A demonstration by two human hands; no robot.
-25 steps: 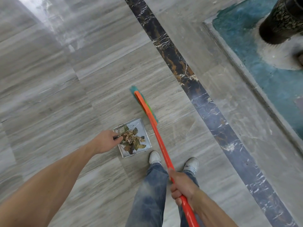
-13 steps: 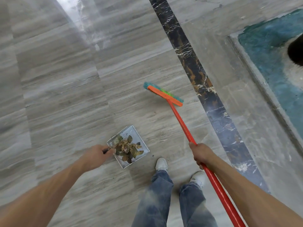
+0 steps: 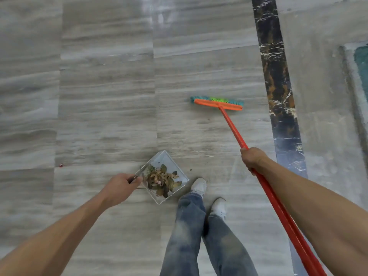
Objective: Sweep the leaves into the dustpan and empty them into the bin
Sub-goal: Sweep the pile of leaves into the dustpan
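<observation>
A square metal dustpan (image 3: pixel 166 158) hangs low over the grey floor, left of my shoes. A heap of dry brown and green leaves (image 3: pixel 162 180) lies in it. My left hand (image 3: pixel 119 188) is closed around the dustpan's thin handle at its left edge. A broom with a red stick (image 3: pixel 233 130) and an orange head with teal and green bristles (image 3: pixel 218 102) reaches out ahead to the right. My right hand (image 3: pixel 252 159) grips the stick partway along it. The bin is out of view.
My own legs in jeans and white shoes (image 3: pixel 199 186) stand just right of the dustpan. A dark marble strip (image 3: pixel 276 80) runs through the floor on the right. A raised kerb with a teal surface (image 3: pixel 361 60) lies at the far right edge.
The view has swung left. The broom has swung away from the dustpan, its head now crosswise and farther right. My right hand has risen along the stick. The dustpan stays in my left hand.
</observation>
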